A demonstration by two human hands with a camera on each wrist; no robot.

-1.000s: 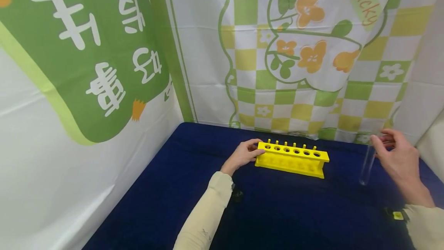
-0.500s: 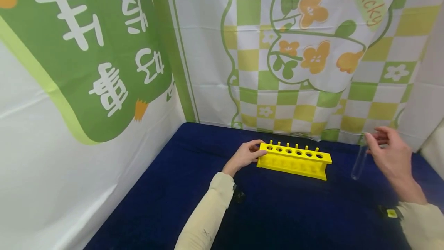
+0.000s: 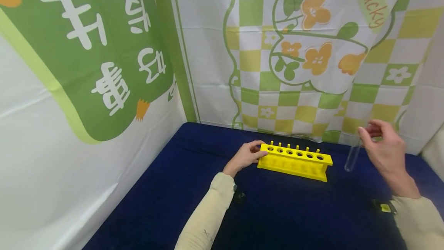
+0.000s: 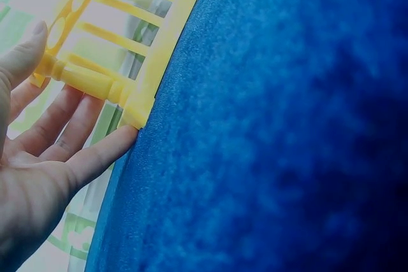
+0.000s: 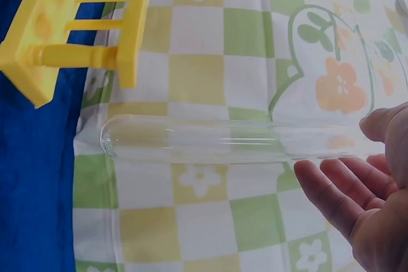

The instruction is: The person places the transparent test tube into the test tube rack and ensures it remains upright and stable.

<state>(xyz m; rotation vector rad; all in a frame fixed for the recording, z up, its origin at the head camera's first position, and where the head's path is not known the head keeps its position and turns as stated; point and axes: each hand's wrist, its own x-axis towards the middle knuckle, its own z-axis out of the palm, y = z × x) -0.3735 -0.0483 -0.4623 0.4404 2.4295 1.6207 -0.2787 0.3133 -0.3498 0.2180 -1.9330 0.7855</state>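
Note:
A yellow test tube rack (image 3: 295,160) with a row of empty holes stands on the dark blue cloth (image 3: 277,211). My left hand (image 3: 245,156) rests against the rack's left end. In the left wrist view the thumb lies on the top plate and straight fingers (image 4: 95,157) touch the base of the rack (image 4: 95,81). My right hand (image 3: 379,146) pinches the top of a clear, empty test tube (image 3: 351,158), which hangs tilted above the cloth, just right of the rack. The right wrist view shows the tube (image 5: 210,139) near the rack's end (image 5: 64,36), apart from it.
Printed green, yellow and white backdrops (image 3: 312,49) close off the left and back sides right at the table's edges. A small black and yellow device (image 3: 383,206) sits at my right wrist. Blue cloth stretches in front of the rack.
My right hand has carried the test tube up and to the left, closer to the rack's right end. The left hand and the rack have stayed put.

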